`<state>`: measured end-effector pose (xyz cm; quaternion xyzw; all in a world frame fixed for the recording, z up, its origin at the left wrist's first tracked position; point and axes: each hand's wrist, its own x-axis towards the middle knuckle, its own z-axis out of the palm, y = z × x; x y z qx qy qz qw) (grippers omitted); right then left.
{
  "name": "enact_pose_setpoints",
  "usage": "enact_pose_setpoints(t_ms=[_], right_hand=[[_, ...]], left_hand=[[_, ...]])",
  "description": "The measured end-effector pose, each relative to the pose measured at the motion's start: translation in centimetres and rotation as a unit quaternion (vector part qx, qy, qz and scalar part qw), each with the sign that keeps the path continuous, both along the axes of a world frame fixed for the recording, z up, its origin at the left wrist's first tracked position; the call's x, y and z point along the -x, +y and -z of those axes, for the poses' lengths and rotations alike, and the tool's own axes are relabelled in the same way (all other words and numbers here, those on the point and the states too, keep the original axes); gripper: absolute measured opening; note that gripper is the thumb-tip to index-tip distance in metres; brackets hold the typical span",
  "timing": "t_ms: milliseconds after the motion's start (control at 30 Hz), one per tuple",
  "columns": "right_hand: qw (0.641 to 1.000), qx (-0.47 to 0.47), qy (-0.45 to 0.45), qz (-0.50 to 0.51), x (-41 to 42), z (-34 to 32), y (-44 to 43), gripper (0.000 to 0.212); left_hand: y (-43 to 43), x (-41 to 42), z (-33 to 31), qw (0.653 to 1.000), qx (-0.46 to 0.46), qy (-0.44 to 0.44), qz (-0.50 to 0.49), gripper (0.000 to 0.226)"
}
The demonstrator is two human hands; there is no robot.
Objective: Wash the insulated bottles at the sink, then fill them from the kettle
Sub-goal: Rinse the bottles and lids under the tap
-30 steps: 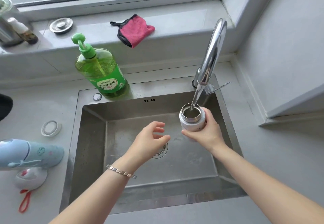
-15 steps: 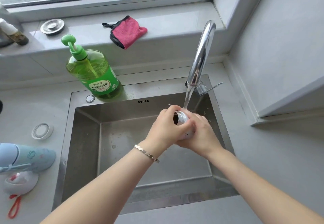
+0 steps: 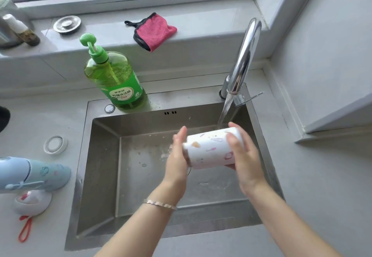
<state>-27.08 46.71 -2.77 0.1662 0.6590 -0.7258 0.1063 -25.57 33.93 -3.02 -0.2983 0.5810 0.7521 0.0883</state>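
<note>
Lying sideways above the sink, the white bottle met the stream from the tap. The right hand had its grip clamped round one end; the left hand (fingers straight, grip apart) pressed flat against the other. A blue bottle lay on the bench.

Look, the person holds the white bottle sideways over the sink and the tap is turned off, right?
Not quite: the tap is on. The head view shows water running from it. The rest holds: the right hand grips the white bottle sideways over the sink, the left hand pressed against its end.
</note>
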Motion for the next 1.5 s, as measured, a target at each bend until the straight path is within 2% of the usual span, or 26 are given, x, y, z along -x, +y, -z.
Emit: enact_pose_setpoints(t_ms=[67,133,233,267,367,433,467,567,633,700,733,767,800,867,900,967,1033,1100,1167,1200,1267,1333,1367,1400,1500], right_hand=[[0.999,0.015,-0.005,0.049,0.2,0.0,1.0,0.051],[0.998,0.016,-0.003,0.054,-0.7,0.6,-0.3,0.053],[0.999,-0.015,0.013,0.043,-1.8,0.7,-2.1,0.064],[0.998,-0.03,0.014,0.045,-1.4,0.6,-1.6,0.06],[0.998,-0.064,0.015,0.016,0.4,-0.3,1.3,0.039],[0.986,-0.151,0.045,-0.058,1.1,-0.8,2.3,0.044],[0.966,-0.227,0.069,-0.101,1.4,-0.9,2.3,0.05],[0.869,-0.419,0.176,-0.194,1.7,-1.4,1.8,0.062],[0.827,-0.461,0.237,-0.217,1.8,-1.4,1.5,0.066],[0.807,-0.476,0.269,-0.225,1.8,-1.4,1.6,0.066],[0.816,-0.468,0.255,-0.225,1.8,-1.4,1.8,0.064],[0.844,-0.44,0.217,-0.215,1.8,-1.3,2.3,0.062],[0.888,-0.387,0.166,-0.184,1.9,-1.0,2.9,0.057],[0.972,-0.217,0.055,-0.067,1.8,-0.4,4.0,0.046],[0.994,-0.112,-0.001,-0.011,1.7,-0.1,4.2,0.041],[0.991,0.062,-0.109,0.047,1.2,0.6,3.9,0.034],[0.975,0.148,-0.16,0.047,0.8,1.7,3.8,0.04],[0.979,0.117,-0.166,0.004,0.7,2.6,4.0,0.039],[0.992,-0.016,-0.115,-0.056,1.1,3.5,4.9,0.027],[0.99,-0.083,-0.07,-0.091,1.4,3.7,5.3,0.035],[0.972,-0.162,0.026,-0.171,2.1,3.8,5.3,0.069],[0.958,-0.186,0.065,-0.208,2.8,3.5,4.3,0.092],[0.958,-0.193,0.07,-0.2,3.1,3.4,3.7,0.097],[0.958,-0.205,0.078,-0.182,3.5,3.4,3.2,0.095],[0.952,-0.241,0.087,-0.17,4.4,3.3,1.8,0.074]], left_hand=[[1.2,0.1,-0.5,0.999,0.004,-0.007,0.043,0.035],[0.5,0.5,-0.4,1.0,0.018,-0.01,0.011,0.03],[-0.8,0.5,0.5,0.999,0.021,-0.002,-0.024,0.035],[-0.7,0.2,0.8,1.0,0.018,-0.001,-0.007,0.034],[0.5,-0.3,1.0,0.989,0.063,-0.038,0.132,0.041],[-0.1,-0.2,1.5,0.977,0.102,-0.081,0.172,0.042],[-0.9,-0.2,1.9,0.974,0.113,-0.101,0.167,0.041],[-2.9,-1.0,3.5,0.968,0.158,-0.119,0.153,0.025],[-3.6,-1.7,3.6,0.964,0.177,-0.126,0.154,0.016],[-4.0,-2.2,3.8,0.967,0.16,-0.133,0.147,0.012],[-4.0,-2.3,3.7,0.971,0.14,-0.133,0.143,0.017],[-3.9,-2.3,3.5,0.976,0.11,-0.125,0.139,0.025],[-3.6,-2.2,3.4,0.982,0.07,-0.11,0.136,0.032],[-2.4,-1.6,3.1,0.986,-0.009,-0.079,0.148,0.045],[-1.4,-1.1,2.6,0.984,-0.045,-0.067,0.158,0.049],[0.6,0.3,1.8,0.981,-0.078,-0.044,0.174,0.052],[2.1,1.9,1.1,0.986,-0.062,-0.028,0.15,0.048],[2.7,3.6,0.8,0.993,-0.003,-0.012,0.12,0.038],[2.5,4.9,0.9,0.986,0.097,0.017,0.138,0.038],[2.4,5.4,1.0,0.975,0.15,0.037,0.159,0.042],[2.3,6.2,0.8,0.951,0.217,0.07,0.207,0.048],[2.5,6.5,0.7,0.939,0.223,0.089,0.246,0.046],[2.5,6.6,0.6,0.939,0.214,0.093,0.254,0.047],[2.4,6.6,0.6,0.94,0.204,0.094,0.256,0.048],[1.3,6.1,0.9,0.944,0.191,0.098,0.251,0.061]])
